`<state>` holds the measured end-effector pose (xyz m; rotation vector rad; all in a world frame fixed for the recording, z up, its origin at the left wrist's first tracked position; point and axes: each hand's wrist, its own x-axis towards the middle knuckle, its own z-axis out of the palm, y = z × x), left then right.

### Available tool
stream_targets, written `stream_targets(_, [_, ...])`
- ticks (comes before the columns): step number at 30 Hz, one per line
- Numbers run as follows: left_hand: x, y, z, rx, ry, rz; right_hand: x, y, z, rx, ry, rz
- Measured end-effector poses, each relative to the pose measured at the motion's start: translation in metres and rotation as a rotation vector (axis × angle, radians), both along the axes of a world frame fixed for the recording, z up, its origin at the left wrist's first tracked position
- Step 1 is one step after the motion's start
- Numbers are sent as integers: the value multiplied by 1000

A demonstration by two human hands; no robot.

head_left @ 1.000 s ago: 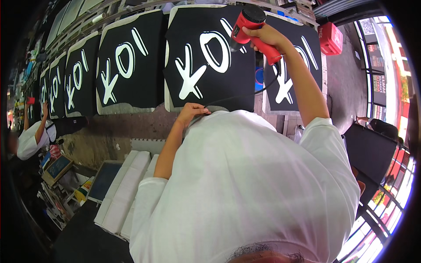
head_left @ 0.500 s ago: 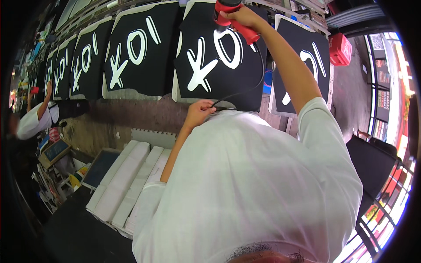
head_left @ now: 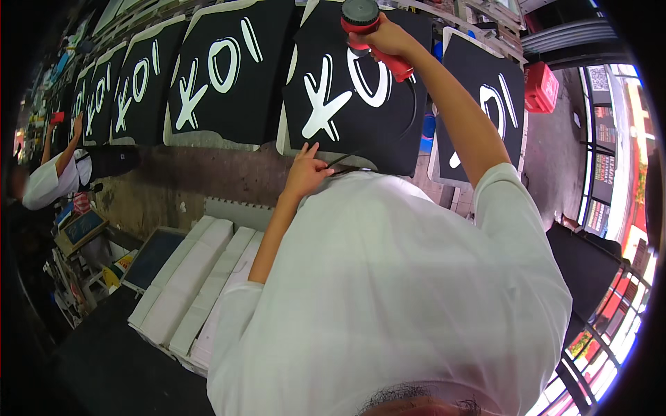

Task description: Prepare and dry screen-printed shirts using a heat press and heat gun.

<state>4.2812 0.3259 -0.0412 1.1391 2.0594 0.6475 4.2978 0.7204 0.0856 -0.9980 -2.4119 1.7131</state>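
My right hand [head_left: 388,37] grips a red heat gun [head_left: 394,65] with a dark round rear end, its nose pointed down at a black cloth piece [head_left: 388,135] spread over a pale board. Thick white lettering [head_left: 326,111] is printed on this cloth, and the gun hangs over the upper right part of it. From the handle a black cord [head_left: 415,104] curves down toward my body. By the near edge of the cloth, my left hand [head_left: 305,172] pinches the cord between thumb and fingers, with other fingers stretched out toward the cloth.
Similar printed black cloths [head_left: 215,76] on boards line the long bench to the left, with another [head_left: 479,104] on the right. White boxes [head_left: 184,277] stand behind me at left. A red crate [head_left: 541,87] sits far right. Another person [head_left: 59,182] works far left.
The heat gun has tipped, its rear end now turned more upward. My left hand has shifted slightly left, with fingers raised and spread more. The view has shifted slightly.
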Motion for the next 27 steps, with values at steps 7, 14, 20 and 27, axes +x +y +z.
stream_targets(7, [-3,4,-2,-134,32,-132,32,-33,18,-86,-112,24])
stream_targets(14, [-8,13,-1,-226,9,-184,76,-63,37,-99,-200,19])
stream_targets(20, [-7,27,2,-271,12,-232,109,-68,43,-155,-213,-2])
stream_targets(27, [-16,38,12,-267,-42,-290,116,-51,36,-95,-177,-139])
